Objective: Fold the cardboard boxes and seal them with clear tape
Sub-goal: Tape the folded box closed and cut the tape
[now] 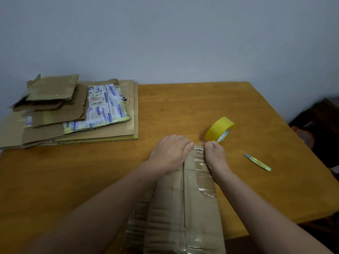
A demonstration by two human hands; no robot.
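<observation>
Beyond box (199, 208): tape roll (219, 129), knife (257, 162) right; cardboard stack (73, 114) left.

Left hand (169, 153) flat, fingers extended; right hand (215, 155) curled.

On the table (183, 107) a box (183, 208) lies at the near edge, reaching away from the person, with the left hand (168, 151) and the right hand (214, 153) side by side on its far end. Just behind that end stands the tape roll (219, 129) — a knife (256, 162) lies to the box's right, and a stack of flattened cardboard (73, 114) sits at the far left
</observation>
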